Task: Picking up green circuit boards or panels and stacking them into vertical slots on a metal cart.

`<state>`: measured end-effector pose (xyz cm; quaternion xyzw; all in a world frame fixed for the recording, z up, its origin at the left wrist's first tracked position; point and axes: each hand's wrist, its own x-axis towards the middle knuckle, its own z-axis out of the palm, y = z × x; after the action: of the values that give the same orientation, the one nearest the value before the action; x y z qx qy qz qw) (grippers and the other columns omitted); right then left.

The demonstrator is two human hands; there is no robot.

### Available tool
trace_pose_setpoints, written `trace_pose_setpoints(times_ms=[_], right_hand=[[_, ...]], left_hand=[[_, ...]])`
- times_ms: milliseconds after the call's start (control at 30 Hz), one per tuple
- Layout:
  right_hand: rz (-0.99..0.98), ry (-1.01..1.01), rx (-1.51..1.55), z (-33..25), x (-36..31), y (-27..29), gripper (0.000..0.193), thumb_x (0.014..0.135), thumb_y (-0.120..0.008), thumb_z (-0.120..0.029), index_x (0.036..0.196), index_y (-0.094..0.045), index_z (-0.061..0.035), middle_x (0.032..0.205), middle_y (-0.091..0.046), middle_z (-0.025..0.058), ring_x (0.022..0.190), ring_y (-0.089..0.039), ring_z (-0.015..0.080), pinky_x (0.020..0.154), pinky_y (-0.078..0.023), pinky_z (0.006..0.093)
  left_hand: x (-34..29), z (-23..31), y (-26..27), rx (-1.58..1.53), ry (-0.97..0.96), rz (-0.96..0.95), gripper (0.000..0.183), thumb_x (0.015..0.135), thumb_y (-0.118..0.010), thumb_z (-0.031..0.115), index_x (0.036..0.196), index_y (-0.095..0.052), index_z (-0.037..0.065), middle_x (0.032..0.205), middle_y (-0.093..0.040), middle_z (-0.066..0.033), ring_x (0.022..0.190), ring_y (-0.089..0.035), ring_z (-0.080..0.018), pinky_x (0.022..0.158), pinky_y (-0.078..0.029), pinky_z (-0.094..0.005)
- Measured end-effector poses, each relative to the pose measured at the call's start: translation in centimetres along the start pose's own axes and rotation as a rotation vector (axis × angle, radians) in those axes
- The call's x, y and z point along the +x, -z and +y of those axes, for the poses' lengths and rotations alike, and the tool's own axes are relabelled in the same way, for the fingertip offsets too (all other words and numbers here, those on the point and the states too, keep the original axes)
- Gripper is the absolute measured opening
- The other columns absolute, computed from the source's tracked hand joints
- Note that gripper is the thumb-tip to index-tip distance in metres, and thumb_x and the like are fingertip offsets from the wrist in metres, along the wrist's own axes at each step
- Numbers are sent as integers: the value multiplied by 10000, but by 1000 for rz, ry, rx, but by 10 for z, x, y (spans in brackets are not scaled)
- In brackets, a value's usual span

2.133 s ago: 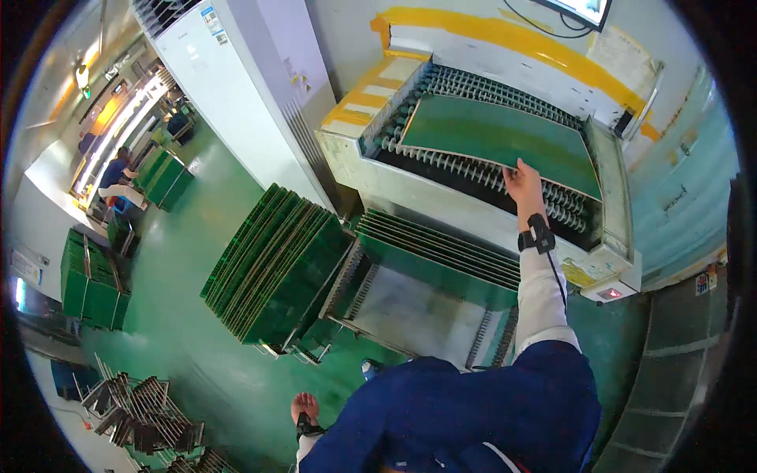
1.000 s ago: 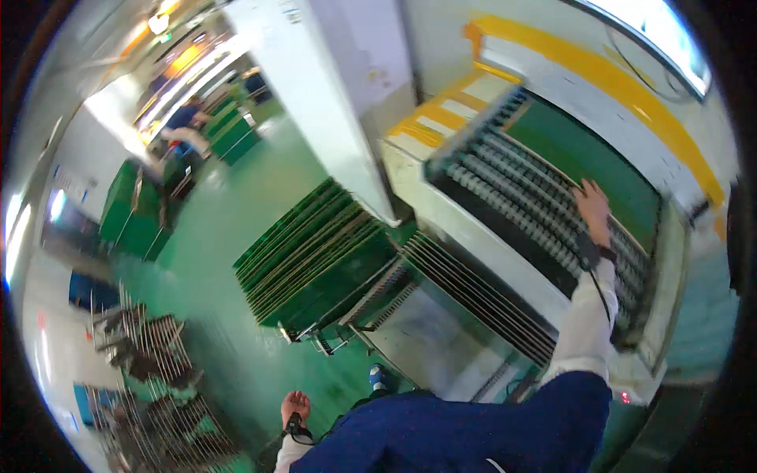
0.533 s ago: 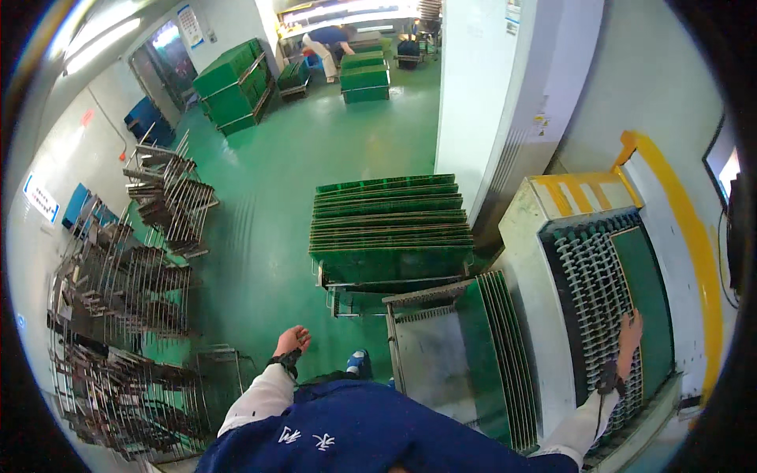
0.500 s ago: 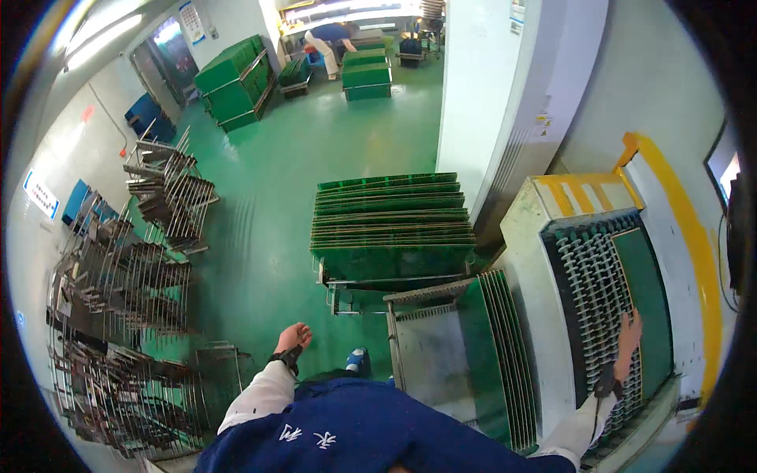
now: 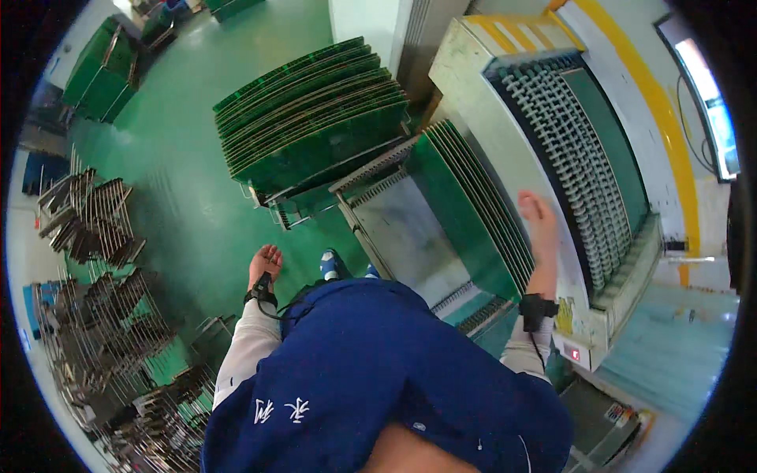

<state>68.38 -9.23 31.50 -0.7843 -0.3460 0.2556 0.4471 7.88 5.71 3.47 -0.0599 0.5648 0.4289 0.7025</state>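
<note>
- Roller conveyor, right.
- Packed stack of upright green panels, farther left.
- Slotted rack between them, nearer, green panels along its right side.
- Flat green panel on the conveyor's right side.
- Right hand, left of the rollers: empty, fingers loosely bent.
- Left hand: empty, fingers loosely curled.

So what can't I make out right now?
In the head view:
Right hand: far side, turned from camera.
Racked panels: faces hidden by front green panel.
Right shoe: partly hidden by blue garment.
Uppermost green stack: cut off by top edge.
Screen: contents washed out by brightness.
</note>
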Motion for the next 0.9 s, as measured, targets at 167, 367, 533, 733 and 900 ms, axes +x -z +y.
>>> trace_pose_setpoints(times_ms=[167, 367, 533, 733, 900], right_hand=[[-37, -75, -67, 50, -32, -44, 282, 866, -607, -191, 1084, -617, -13, 989, -647, 58, 924, -584, 128, 809, -453, 258], [12, 115, -339, 80, -47, -80, 380, 813, -656, -183, 1140, -573, -7, 1055, -624, 139, 922, -606, 215, 790, -472, 319], [87, 107, -622, 89, -41, -92, 285, 780, -664, -190, 1010, -607, -30, 955, -574, 130, 906, -567, 293, 797, -456, 385], [128, 53, -894, 73, -31, -120, 194, 774, -656, -196, 823, -560, -34, 853, -561, 140, 846, -558, 336, 692, -462, 437], [8, -59, -896, 84, -23, -128, 275, 794, -630, -218, 957, -581, -1, 953, -620, 215, 907, -591, 376, 747, -467, 459]], left_hand=[[19, 18, 17, -20, 68, -146, 208, 919, -479, 194, 1086, -507, 72, 996, -579, -48, 833, -544, -222, 777, -435, -350], [13, 30, 28, -62, -12, 49, 230, 922, -469, 195, 1104, -505, 59, 995, -580, -63, 838, -539, -234, 793, -428, -357], [7, 32, 48, -101, -28, -51, 166, 915, -483, 193, 999, -510, 52, 908, -575, -77, 793, -554, -248, 708, -467, -344], [-10, 41, 85, -111, -92, 81, 248, 906, -521, 197, 1093, -493, 37, 955, -566, -78, 814, -554, -222, 736, -498, -337], [-27, 41, 100, -180, -157, 123, 234, 903, -518, 169, 1076, -490, 14, 929, -560, -87, 801, -547, -216, 701, -509, -321]])
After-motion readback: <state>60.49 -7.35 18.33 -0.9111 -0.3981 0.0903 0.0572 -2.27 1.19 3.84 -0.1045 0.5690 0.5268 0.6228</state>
